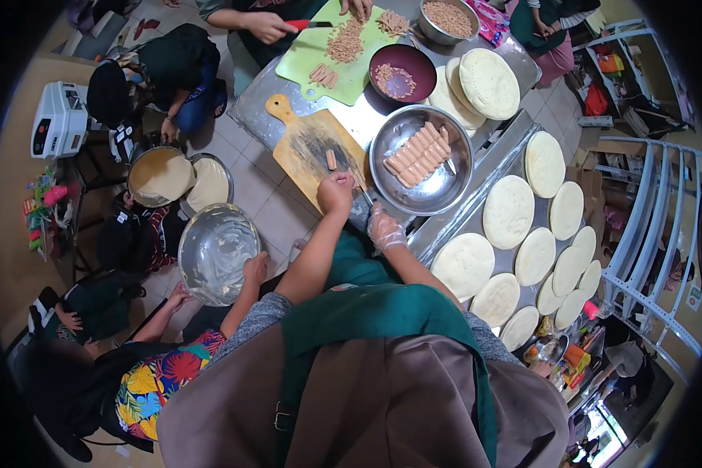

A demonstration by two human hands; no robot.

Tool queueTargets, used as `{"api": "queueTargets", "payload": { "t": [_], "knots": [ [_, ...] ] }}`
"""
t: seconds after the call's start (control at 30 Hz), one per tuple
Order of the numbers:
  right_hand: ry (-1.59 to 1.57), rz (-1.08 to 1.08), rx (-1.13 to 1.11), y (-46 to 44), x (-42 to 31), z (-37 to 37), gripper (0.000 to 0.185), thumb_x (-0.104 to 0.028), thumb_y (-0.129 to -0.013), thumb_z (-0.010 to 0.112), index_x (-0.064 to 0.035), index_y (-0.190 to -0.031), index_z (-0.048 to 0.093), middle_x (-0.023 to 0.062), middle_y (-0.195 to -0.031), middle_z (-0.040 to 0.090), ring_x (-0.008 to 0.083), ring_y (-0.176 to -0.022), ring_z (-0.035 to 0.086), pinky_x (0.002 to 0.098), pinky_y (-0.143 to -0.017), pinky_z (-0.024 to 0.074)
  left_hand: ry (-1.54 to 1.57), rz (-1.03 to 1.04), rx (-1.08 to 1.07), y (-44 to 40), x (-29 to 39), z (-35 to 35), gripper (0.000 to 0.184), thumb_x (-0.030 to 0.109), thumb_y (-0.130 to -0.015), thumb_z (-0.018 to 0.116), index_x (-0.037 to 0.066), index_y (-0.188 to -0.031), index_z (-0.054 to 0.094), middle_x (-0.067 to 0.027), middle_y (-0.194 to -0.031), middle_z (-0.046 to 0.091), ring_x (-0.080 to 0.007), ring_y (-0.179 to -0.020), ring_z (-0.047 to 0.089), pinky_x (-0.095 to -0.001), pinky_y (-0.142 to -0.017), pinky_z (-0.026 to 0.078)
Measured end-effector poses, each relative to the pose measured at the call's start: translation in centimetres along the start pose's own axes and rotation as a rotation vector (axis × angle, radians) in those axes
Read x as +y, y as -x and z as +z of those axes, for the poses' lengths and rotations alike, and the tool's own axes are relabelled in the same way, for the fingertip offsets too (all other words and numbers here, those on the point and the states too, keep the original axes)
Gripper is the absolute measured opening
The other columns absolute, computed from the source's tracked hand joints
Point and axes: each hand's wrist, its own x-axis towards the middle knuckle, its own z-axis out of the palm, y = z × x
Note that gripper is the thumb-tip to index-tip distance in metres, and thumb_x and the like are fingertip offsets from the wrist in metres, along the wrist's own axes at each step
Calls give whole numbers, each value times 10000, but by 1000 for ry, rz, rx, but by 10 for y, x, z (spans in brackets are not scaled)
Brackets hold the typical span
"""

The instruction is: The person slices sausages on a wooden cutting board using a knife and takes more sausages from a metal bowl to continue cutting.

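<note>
My left hand (336, 193) is closed at the lower part of a worn wooden board (300, 140), its fingers pressed together; what they hold, if anything, is too small to tell. A short piece of sausage (331, 160) lies on the board just beyond it. My right hand (385, 228), in a clear plastic glove, is wrapped round the handle of a knife (360, 184), whose blade points up over the board's right edge. Beside the board, a steel bowl (421, 201) holds rows of sausages (419, 154) and a metal utensil.
Across the table, a co-worker's hand (268, 27) holds a red-handled knife by a green board (296, 62) with chopped sausage. A maroon bowl (402, 72) stands nearby. Round flat breads (509, 212) cover the right side. At left, another person holds a large bowl (219, 253).
</note>
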Motion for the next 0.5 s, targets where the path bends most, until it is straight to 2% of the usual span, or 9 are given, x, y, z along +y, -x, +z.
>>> {"api": "queueTargets", "payload": {
  "t": [0.1,0.17,0.2,0.4,0.5],
  "knots": [
    [-7,-5,14,-6,-16,-22,300,-170,-954,399,-15,-1199,477,285,-983,674,442,-955,663,531,-846,512,-21,68,18,-1,-7,3,125,105,-778,687,-5,-830,716,-99,-706,712,-158,-634,696,-266,-604,534],
    [7,-5,10,-1,-31,-35,283,-167,-954,405,-22,-1186,481,283,-984,676,443,-954,664,536,-843,513,8,78,14,-2,-9,5,117,94,-782,685,-9,-832,714,-98,-706,712,-154,-627,694,-260,-596,533],
    [56,-52,61,-1,-32,-29,294,-147,-962,384,11,-1195,468,278,-909,681,441,-867,678,545,-750,529,24,77,8,-2,-7,5,113,87,-784,684,-10,-833,713,-97,-705,712,-152,-624,693,-257,-592,533],
    [-60,33,34,-24,-37,-13,314,-172,-980,364,16,-1215,455,284,-949,677,441,-894,673,541,-769,528,26,20,-19,8,17,-7,105,85,-780,691,-6,-826,713,-96,-705,712,-150,-632,695,-267,-604,535],
    [-31,27,5,-20,-40,-18,308,-166,-976,388,4,-1221,466,285,-1010,674,442,-951,667,524,-839,520,15,26,-5,7,21,-10,108,94,-774,697,-2,-820,714,-97,-708,714,-155,-636,695,-273,-611,534]
  ]
}}
